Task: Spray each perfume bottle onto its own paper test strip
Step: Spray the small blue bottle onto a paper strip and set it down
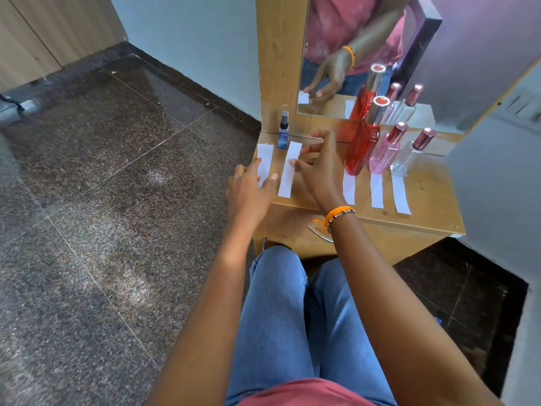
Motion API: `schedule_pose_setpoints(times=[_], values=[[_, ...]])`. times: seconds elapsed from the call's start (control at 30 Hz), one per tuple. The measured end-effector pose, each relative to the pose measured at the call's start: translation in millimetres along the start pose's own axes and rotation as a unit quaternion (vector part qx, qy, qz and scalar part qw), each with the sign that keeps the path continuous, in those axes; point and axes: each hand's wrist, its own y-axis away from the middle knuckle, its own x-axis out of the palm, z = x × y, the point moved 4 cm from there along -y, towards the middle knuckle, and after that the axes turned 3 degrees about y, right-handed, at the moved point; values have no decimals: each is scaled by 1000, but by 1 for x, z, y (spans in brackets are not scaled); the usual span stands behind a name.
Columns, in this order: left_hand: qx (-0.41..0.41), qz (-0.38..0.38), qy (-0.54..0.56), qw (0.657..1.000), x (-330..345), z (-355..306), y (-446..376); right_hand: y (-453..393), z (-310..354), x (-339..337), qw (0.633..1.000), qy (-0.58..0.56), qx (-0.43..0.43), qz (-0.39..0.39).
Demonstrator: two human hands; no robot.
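Left hand (248, 186) fingers spread flat on the counter-edge strip (265, 164); right hand (317, 168) fingers apart, touching second strip (289, 169). Risk: nudged strips misalign or knock blue spray bottle (283, 131).

Four perfume bottles stand on the wooden dresser top (424, 197): one small blue spray bottle (283, 131) at about 11 o'clock, one tall red bottle (364, 139) at 1 o'clock, and just beside it, toward 2 o'clock, one pink bottle (386, 150) and one clear bottle (411, 155). Five white paper strips lie in a row: two at the left (265, 159) (289, 171), three at the right (349, 187) (377, 190) (401, 196). Two hands are in view, the left hand (248, 191) and the right hand (319, 168). One mirror (468, 54) stands behind
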Motion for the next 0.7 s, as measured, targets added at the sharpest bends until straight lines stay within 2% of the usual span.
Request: schedule_pose_setpoints(times=[0.3, 0.47, 0.57, 0.7], values=[[37, -22, 54, 998, 9, -18, 14, 4, -20, -12, 987, 151, -54, 31], [33, -18, 86, 996, 17, -21, 20, 0, -8, -10, 962, 247, -115, -13], [31, -22, 94, 995, 17, -24, 20, -12, 7, -1, 973, 200, -117, -8], [21, -28, 133, 991, 13, -24, 17, -32, 21, 23, 985, 121, -93, 80]])
